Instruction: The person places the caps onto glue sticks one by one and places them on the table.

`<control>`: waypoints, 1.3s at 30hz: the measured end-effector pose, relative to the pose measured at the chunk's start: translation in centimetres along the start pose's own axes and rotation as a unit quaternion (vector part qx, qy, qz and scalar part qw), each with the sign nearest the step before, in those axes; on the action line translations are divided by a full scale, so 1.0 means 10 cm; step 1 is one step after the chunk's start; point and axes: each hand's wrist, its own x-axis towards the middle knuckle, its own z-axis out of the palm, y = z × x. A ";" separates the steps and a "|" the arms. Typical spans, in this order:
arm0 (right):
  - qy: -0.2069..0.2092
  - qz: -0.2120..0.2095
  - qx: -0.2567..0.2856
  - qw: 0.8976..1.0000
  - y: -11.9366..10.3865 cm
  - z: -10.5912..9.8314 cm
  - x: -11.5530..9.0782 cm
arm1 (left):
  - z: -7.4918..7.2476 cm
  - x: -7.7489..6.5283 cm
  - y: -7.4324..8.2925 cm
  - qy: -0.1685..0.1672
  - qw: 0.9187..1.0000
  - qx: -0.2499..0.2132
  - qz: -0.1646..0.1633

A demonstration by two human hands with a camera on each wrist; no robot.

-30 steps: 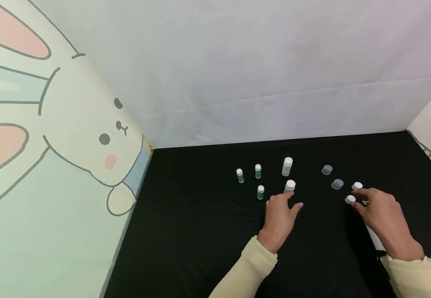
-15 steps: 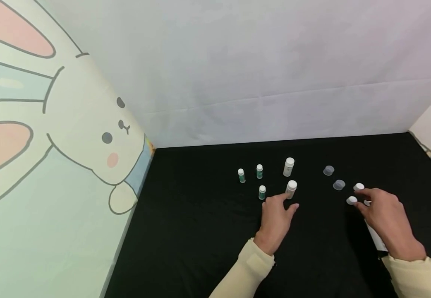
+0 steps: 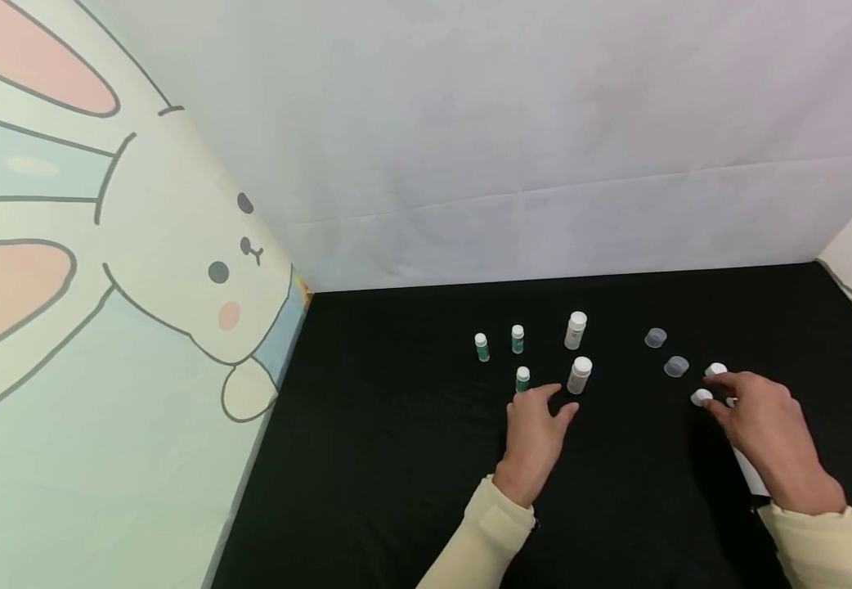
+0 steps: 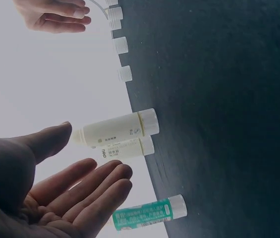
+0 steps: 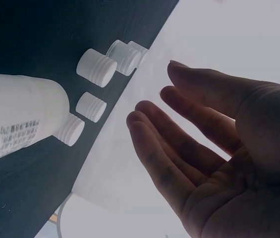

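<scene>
White tubes [image 3: 579,378] and green tubes [image 4: 144,214] stand upright, capped, left of white caps [image 3: 701,397].

Head view from above, forward and down; wrist views low, close, tilted, clear caps [image 3: 676,366] in both.

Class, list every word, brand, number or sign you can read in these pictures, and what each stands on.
"deli": partly hidden white tube, left wrist view.
"21g", probably: large white container, right wrist view.
Too small or blurred: their other print, the front white tube's print, the green tube's lines and barcode, all head-view labels.
</scene>
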 end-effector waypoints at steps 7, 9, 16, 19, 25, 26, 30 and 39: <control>0.000 -0.001 0.001 1.000 0.00 0.00 0.00 | -0.07 0.01 -0.08 0.001 1.000 -0.007 -0.014; 0.000 -0.001 0.000 1.000 0.00 0.00 0.00 | -0.09 0.02 -0.11 0.005 1.000 -0.004 -0.014; 0.004 -0.005 -0.003 1.000 0.01 0.00 0.00 | -0.14 0.04 -0.20 0.008 0.999 0.003 -0.034; 0.004 -0.004 -0.003 1.000 0.00 0.01 0.01 | -0.16 0.05 -0.23 0.010 0.999 0.005 -0.041; -0.007 0.001 0.001 1.000 0.00 0.02 0.02 | -0.24 0.07 -0.31 0.017 0.998 0.007 -0.052; -0.009 0.003 0.002 1.000 0.00 0.02 0.02 | -0.25 0.08 -0.33 0.018 0.998 0.004 -0.053; -0.012 0.009 0.006 1.000 0.00 0.03 0.03 | -0.30 0.11 -0.39 0.023 0.998 -0.001 -0.057; -0.027 0.007 0.010 1.000 0.00 0.04 0.04 | -0.35 0.18 -0.44 0.028 0.998 -0.007 -0.061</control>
